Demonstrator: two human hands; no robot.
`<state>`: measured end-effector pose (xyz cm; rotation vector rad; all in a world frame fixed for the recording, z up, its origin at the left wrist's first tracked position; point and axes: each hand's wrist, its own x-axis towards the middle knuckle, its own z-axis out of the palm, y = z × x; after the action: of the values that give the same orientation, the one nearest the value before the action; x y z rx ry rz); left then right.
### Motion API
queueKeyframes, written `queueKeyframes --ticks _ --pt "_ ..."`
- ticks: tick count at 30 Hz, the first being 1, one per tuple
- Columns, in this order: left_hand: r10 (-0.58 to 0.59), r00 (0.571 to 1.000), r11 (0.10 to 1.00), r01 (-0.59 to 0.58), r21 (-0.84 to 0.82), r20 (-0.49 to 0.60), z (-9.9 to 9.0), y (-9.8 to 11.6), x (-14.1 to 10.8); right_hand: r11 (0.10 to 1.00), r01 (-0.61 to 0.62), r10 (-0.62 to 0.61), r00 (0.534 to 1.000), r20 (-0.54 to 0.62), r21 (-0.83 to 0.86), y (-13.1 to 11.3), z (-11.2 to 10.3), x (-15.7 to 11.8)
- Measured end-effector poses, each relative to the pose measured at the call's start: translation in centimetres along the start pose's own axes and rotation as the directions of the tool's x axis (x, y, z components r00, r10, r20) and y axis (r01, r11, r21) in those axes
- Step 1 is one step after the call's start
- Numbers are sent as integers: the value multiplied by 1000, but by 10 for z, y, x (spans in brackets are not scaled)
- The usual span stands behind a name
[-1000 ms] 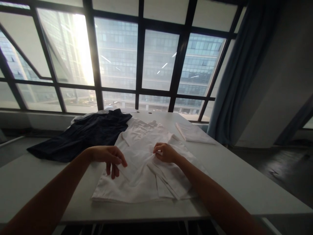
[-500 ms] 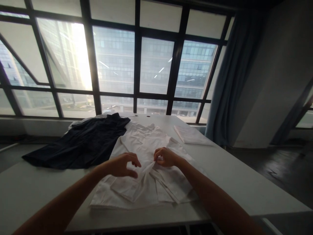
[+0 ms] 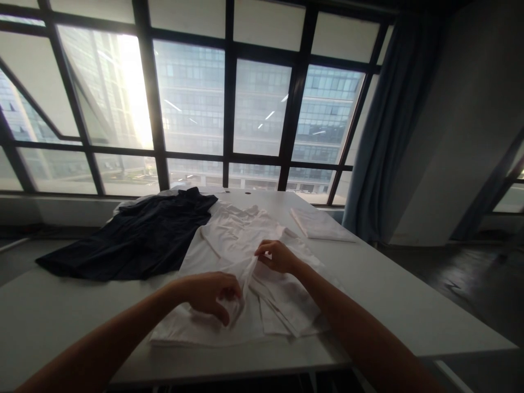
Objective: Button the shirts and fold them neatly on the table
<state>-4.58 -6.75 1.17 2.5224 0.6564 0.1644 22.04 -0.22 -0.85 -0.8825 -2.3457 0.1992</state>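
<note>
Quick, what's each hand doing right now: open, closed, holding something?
Left hand: open, thumb apart from curled fingers; contact with cloth unclear.
Right hand: closed, pinching the white garment.

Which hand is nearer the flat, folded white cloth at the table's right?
The right hand: it pinches the spread white fabric garment, left of the folded white cloth and nearer the camera. The left hand is farther off, over the garment's near left part.

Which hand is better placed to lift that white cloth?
Probably the right hand: it pinches a raised fold of the white cloth, while the left hand looks open.
</note>
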Motion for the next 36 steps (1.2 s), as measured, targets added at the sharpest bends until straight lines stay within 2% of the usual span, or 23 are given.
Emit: queueKeyframes --ticks 3,6,10,13,15,16,19,20,22,24,26,29,30,32,34,35,36 --pt "8 999 996 -11 87 40 5 1 2 1000 -19 20 997 68 -19 0 0 -2" --pt "51 998 995 -54 80 44 5 -2 4 999 -37 39 991 129 -19 0 1 -2" --pt "89 996 990 -91 -104 -25 -12 -6 -5 1000 -12 10 993 120 17 -3 -3 -1" --pt "130 990 956 -111 -271 53 -27 -4 -15 987 -2 -36 972 233 163 -7 -8 -2" --pt "128 987 948 -93 -304 96 -29 -3 -15 975 -32 -37 953 300 222 -6 -11 -3" --pt "99 993 954 -77 -290 60 -27 -4 -13 977 -44 -17 961 277 211 -4 -11 -2" --pt "-7 985 993 -13 -116 -173 -10 -13 -1 996 -88 86 995 47 32 15 -11 3" --pt "-20 979 999 15 -28 -201 -3 -18 3 991 -119 120 993 -2 -55 25 -11 6" --pt "-36 989 991 54 126 -143 9 -27 8 952 -199 202 979 -8 -234 48 -10 12" --pt "-70 996 974 78 213 -46 16 -34 9 876 -290 318 948 10 -385 73 -11 17" --pt "-91 996 963 86 254 11 19 -36 7 782 -398 461 887 17 -479 95 -13 17" --pt "-90 994 961 72 269 54 20 -32 4 671 -527 671 731 125 -522 116 -22 11" --pt "-86 994 962 65 265 68 19 -30 3 659 -540 707 682 187 -524 121 -27 10" --pt "-63 992 969 34 245 113 13 -28 8 669 -525 725 616 307 -527 125 -38 12" --pt "-23 989 981 -6 195 144 -3 -35 20 671 -490 727 583 362 -557 126 -47 22" --pt "1 991 986 -23 166 133 -13 -42 29 661 -478 731 586 350 -579 126 -49 28" --pt "-18 998 990 9 144 60 -25 -53 39 649 -468 725 620 302 -600 126 -47 35"
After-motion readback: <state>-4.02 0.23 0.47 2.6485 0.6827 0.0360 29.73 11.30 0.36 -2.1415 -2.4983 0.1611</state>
